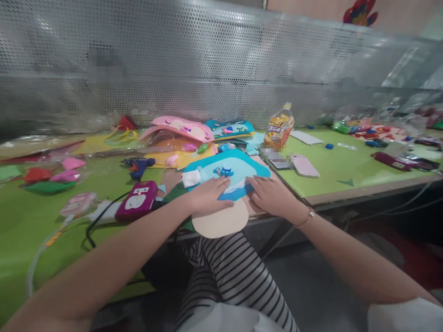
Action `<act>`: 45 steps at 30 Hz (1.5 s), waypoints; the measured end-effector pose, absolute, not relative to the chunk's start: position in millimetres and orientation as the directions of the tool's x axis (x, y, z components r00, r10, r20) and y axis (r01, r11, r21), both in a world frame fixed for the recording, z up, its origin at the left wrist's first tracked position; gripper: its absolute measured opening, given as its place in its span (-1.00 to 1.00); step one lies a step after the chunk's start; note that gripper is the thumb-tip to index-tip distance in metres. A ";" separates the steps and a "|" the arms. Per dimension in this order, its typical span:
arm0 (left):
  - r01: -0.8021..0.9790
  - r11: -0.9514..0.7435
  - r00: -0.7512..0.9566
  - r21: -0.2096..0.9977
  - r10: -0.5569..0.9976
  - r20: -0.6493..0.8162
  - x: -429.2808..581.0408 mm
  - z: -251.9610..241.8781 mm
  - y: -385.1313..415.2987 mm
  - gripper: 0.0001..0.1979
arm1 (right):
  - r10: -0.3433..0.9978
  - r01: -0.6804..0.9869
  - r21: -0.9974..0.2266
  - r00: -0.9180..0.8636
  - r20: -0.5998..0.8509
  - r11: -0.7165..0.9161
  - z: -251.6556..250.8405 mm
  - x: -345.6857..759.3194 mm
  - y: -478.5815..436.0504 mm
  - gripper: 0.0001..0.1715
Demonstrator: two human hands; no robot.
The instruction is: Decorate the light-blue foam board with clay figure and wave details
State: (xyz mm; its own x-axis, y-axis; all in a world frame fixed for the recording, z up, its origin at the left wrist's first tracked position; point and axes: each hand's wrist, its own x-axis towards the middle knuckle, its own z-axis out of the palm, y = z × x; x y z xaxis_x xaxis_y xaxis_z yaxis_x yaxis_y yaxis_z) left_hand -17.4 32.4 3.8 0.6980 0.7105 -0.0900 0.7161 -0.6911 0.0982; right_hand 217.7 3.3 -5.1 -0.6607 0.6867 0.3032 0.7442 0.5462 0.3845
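A blue foam sheet (258, 169) with a paler blue middle lies at the table's front edge. On it sits a small blue moulded figure (224, 170). My left hand (209, 193) rests flat on the sheet's lower left part, fingers stretched out just below the figure. With fingers spread, my right hand (273, 196) touches the sheet's right edge. A cream rounded piece (221, 222) pokes out under the sheet and overhangs the table edge. Beside my left hand is a white wad (191, 178); its material I cannot make out.
Left of my hands lie a purple box (137, 201) with a black cable and a hot-glue gun (138, 167). Pink (180, 127) and teal (230, 129) decorated foam pieces lie behind. A drink bottle (278, 125) stands at the back. A perforated metal screen (194, 60) borders the table.
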 end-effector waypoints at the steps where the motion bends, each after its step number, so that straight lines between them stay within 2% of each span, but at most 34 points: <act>1: 0.714 -0.693 0.700 0.100 0.709 -0.086 -17.6 3.7 32.2 -0.17 | 0.677 0.736 0.405 -0.668 0.308 0.543 -6.9 221.1 4.9 -0.57; 5: 0.710 -0.695 0.704 0.112 0.707 -0.068 -18.8 1.9 32.4 -0.15 | 0.669 0.711 0.463 -0.685 0.288 0.529 -6.2 223.4 4.9 -0.61; 9: 0.702 -0.703 0.711 0.112 0.700 -0.062 -20.0 -1.1 34.1 -0.15 | 0.674 0.759 0.424 -0.642 0.365 0.494 0.1 207.8 4.2 -0.58; 14: 0.707 -0.694 0.706 0.135 0.705 -0.071 -20.0 -2.6 35.3 -0.12 | 0.552 0.575 0.516 -0.805 0.218 0.635 0.0 197.0 4.0 -0.65; 18: 0.707 -0.693 0.706 0.143 0.704 -0.075 -18.4 -0.1 33.6 -0.12 | 0.530 0.533 0.561 -0.827 0.187 0.634 3.5 200.9 -2.5 -0.70; 23: 0.704 -0.696 0.709 0.140 0.701 -0.077 -17.8 1.4 32.5 -0.13 | 0.554 0.586 0.491 -0.800 0.228 0.644 3.0 208.1 -4.5 -0.71; 29: 0.713 -0.687 0.700 0.140 0.706 -0.105 -18.4 1.1 34.8 -0.11 | 0.510 0.593 0.427 -0.805 0.301 0.683 -14.9 224.6 7.0 -0.72; 38: 0.704 -0.701 0.710 0.117 0.697 -0.096 -19.7 1.1 35.6 -0.11 | 0.542 0.603 0.494 -0.792 0.281 0.626 -20.2 235.8 15.7 -0.68; 43: 0.710 -0.695 0.704 0.110 0.703 -0.103 -19.5 3.2 35.5 -0.09 | 0.631 0.705 0.395 -0.707 0.321 0.589 -19.2 239.7 22.9 -0.70; 45: 0.714 -0.691 0.700 0.111 0.706 -0.105 -19.1 4.0 34.9 -0.09 | 0.683 0.778 0.312 -0.628 0.373 0.545 -17.8 241.3 26.2 -0.69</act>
